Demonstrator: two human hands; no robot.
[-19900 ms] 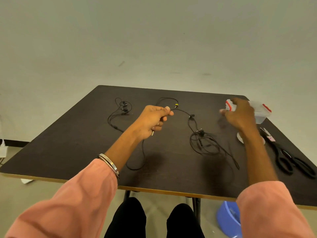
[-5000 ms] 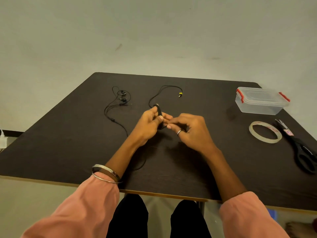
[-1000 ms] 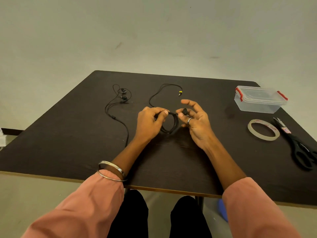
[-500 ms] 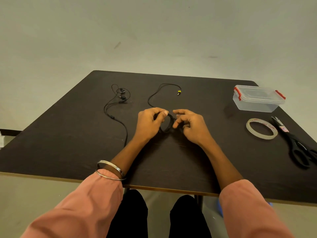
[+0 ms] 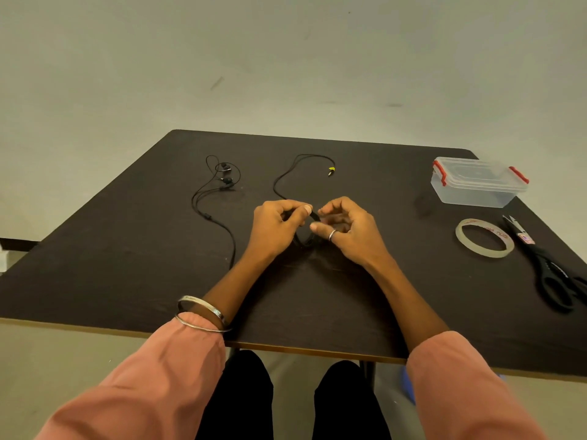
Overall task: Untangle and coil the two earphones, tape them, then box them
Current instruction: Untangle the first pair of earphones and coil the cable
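Observation:
A small coil of black earphone cable [image 5: 305, 240] hangs between my hands at the table's middle. My left hand [image 5: 278, 228] pinches its top with thumb and forefinger. My right hand [image 5: 344, 228] has curled fingers on the coil's right side. The loose end of this cable [image 5: 286, 176] runs back to a yellow-tipped plug [image 5: 331, 170]. A second black earphone [image 5: 216, 192] lies uncoiled to the left, its buds at the far end. A clear box with red clips [image 5: 478, 181] sits closed at the far right. A tape roll [image 5: 484, 238] lies in front of it.
Black scissors [image 5: 552, 274] lie near the right edge beside the tape. The dark table [image 5: 127, 265] has its front edge close to my lap. A blue object shows under the table at the right.
My right hand's fingers spread a second ago, then closed back onto the coil. The coil has stayed between both hands; the loose cable end lies much as before.

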